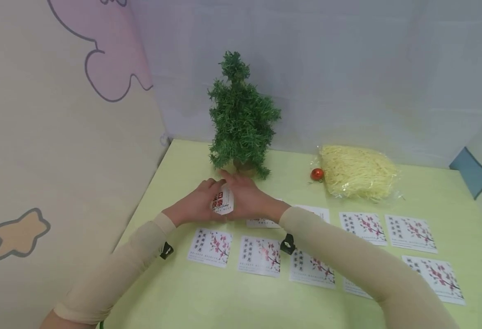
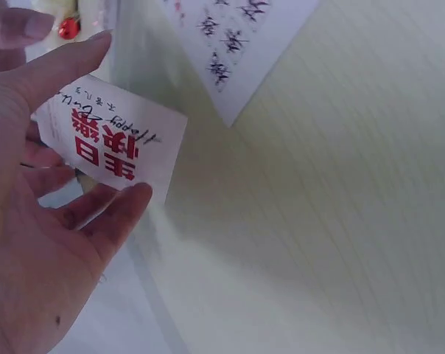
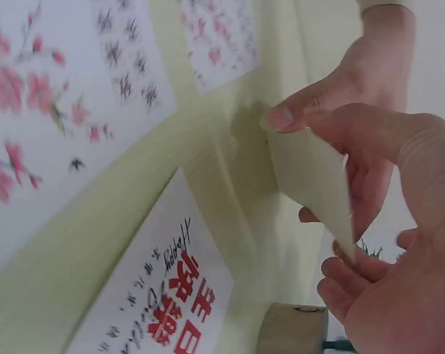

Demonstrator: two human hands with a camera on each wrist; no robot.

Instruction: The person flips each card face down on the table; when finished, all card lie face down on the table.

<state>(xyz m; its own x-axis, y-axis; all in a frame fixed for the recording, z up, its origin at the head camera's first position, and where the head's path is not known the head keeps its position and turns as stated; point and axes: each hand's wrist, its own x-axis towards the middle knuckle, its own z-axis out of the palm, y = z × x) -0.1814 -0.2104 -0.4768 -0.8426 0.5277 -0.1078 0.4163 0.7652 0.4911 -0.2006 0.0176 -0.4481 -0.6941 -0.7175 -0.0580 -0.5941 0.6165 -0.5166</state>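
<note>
A white card with red characters (image 1: 223, 201) is tilted up between both hands in front of the tree. My left hand (image 1: 197, 202) and my right hand (image 1: 249, 196) grip its edges with bent fingers. In the left wrist view the card's printed face (image 2: 112, 140) shows beside the left hand (image 2: 38, 243). The right wrist view shows the card's plain back (image 3: 311, 177), with the right hand (image 3: 407, 243) at its near side and the left hand (image 3: 370, 96) beyond. Another red-lettered card (image 3: 167, 287) lies flat on the table below.
A small green tree (image 1: 242, 119) stands at the back, its round base (image 3: 292, 330) near the hands. To its right are a red ball (image 1: 317, 174) and a clear bag of yellow shreds (image 1: 357, 172). Several blossom cards (image 1: 259, 256) lie across the table (image 1: 175, 292).
</note>
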